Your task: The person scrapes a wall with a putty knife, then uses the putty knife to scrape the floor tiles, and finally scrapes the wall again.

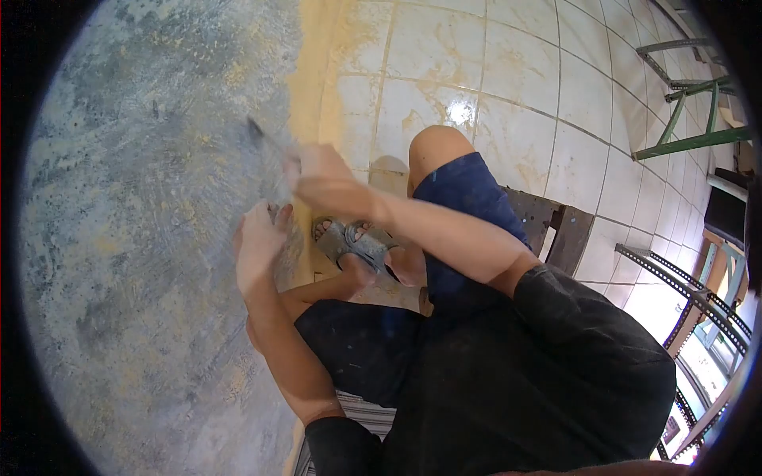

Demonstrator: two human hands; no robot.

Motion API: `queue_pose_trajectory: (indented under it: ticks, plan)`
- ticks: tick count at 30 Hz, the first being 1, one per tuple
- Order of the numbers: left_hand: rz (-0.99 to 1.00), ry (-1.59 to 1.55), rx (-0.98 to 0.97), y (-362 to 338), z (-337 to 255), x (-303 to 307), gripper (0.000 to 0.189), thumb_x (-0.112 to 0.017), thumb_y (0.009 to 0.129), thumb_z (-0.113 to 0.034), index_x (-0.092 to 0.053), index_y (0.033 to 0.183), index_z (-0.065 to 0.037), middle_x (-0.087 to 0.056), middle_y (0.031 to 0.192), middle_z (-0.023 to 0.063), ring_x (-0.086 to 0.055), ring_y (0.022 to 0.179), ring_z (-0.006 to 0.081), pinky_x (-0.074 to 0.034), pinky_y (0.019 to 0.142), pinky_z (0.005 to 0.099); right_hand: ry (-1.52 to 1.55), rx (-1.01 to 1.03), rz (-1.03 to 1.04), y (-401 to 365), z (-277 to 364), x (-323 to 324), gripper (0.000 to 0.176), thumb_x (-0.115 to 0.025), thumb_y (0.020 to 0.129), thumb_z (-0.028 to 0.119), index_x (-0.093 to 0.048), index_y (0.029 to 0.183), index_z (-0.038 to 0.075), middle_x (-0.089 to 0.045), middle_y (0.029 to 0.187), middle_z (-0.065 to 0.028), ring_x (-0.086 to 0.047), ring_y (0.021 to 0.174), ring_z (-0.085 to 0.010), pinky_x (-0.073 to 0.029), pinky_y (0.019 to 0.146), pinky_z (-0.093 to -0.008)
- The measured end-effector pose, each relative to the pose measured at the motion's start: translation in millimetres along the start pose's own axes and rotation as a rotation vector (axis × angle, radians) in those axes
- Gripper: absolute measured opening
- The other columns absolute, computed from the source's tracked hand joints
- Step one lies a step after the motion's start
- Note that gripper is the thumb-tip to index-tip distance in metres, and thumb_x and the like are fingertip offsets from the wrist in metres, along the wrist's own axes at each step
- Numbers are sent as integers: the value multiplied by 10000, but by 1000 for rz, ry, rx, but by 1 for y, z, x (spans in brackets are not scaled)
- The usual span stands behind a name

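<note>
My right hand (317,173) is closed around a thin, dark-tipped tool (255,131), blurred by motion. Its tip points away from me over a large painted surface (159,190), mottled blue-grey with ochre patches. Just below, my left hand (260,239) hovers near the edge of that surface, fingers curled together. I cannot tell what, if anything, is inside those fingers.
An ochre strip (316,95) borders the painted surface. White floor tiles (516,67) carry yellowish smears. My sandalled feet (349,238) are close to the strip. A worn wooden bench (567,242), a green frame (690,143) and perforated metal shelving (690,293) stand to the right.
</note>
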State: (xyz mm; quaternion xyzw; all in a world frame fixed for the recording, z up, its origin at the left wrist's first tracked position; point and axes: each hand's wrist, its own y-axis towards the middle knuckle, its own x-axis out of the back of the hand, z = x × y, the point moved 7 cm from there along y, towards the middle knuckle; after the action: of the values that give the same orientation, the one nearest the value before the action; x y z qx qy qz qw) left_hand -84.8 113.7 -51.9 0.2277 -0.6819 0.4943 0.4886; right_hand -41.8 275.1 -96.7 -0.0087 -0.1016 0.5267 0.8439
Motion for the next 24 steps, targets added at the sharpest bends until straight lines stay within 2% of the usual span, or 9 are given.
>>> queue_pose_trajectory:
  ticks: [8, 10, 12, 15, 17, 19, 20, 22, 24]
  plan:
    - [57, 2, 18, 1, 0, 1, 432, -646, 938, -411, -693, 1107, -17, -704, 1038, 226, -659, 1021, 411, -505, 858, 454, -71, 32, -44, 7, -4, -2, 282, -534, 870, 197, -693, 891, -34, -641, 779, -304, -672, 685, -394, -523, 672, -458]
    - [31, -32, 2, -2, 2, -3, 422, -645, 938, -411, -699, 1097, -24, -704, 1037, 223, -657, 1021, 408, -501, 860, 453, -65, -132, -12, 45, -33, 9, 303, -541, 872, 202, -716, 961, -28, -648, 770, -306, -686, 684, -377, -537, 685, -441]
    - [-15, -60, -27, 3, -4, 7, 414, -643, 938, -411, -705, 1087, -30, -703, 1035, 219, -656, 1020, 405, -497, 863, 453, -38, -54, -25, 30, -28, 6, 305, -539, 870, 197, -719, 973, -27, -649, 759, -301, -690, 682, -366, -541, 690, -435]
    - [89, -3, 57, -3, -6, 4, 446, -582, 965, -446, -663, 1072, -20, -688, 1090, 226, -625, 1084, 413, -481, 903, 486, -31, 16, -15, 23, -26, 2, 303, -539, 869, 193, -721, 974, -26, -653, 752, -295, -694, 683, -354, -545, 699, -430]
    - [50, -43, -53, -1, -5, 0, 452, -582, 964, -446, -656, 1080, -16, -681, 1124, 222, -610, 1106, 407, -470, 928, 478, -49, 22, -9, 32, -30, 9, 299, -541, 870, 195, -720, 965, -25, -655, 756, -294, -695, 687, -353, -545, 703, -431]
    - [69, -44, -20, -3, -6, -1, 456, -587, 961, -448, -653, 1090, -16, -679, 1134, 222, -608, 1110, 404, -471, 935, 471, -5, -415, 121, 58, -55, 24, 300, -548, 872, 198, -720, 963, -30, -654, 785, -305, -689, 702, -379, -544, 730, -441]
    - [83, -46, 13, 0, -5, 1, 460, -593, 958, -450, -651, 1100, -16, -678, 1144, 222, -606, 1114, 401, -471, 941, 465, -1, -408, 114, 50, -58, 17, 300, -548, 872, 198, -720, 963, -30, -654, 785, -305, -689, 702, -379, -544, 730, -441]
    - [56, -45, -9, 1, 0, -3, 465, -601, 953, -452, -657, 1099, -14, -682, 1130, 226, -614, 1105, 404, -476, 935, 465, -81, 16, -12, 26, -51, -6, 306, -541, 874, 188, -727, 996, -22, -674, 775, -287, -687, 660, -375, -546, 667, -446]
    - [39, -48, -29, 3, 4, -4, 469, -609, 948, -453, -664, 1098, -12, -686, 1116, 229, -621, 1096, 407, -481, 929, 465, -70, -58, 6, 15, -65, -13, 288, -557, 837, 183, -724, 926, -35, -678, 799, -303, -694, 744, -420, -551, 726, -467]
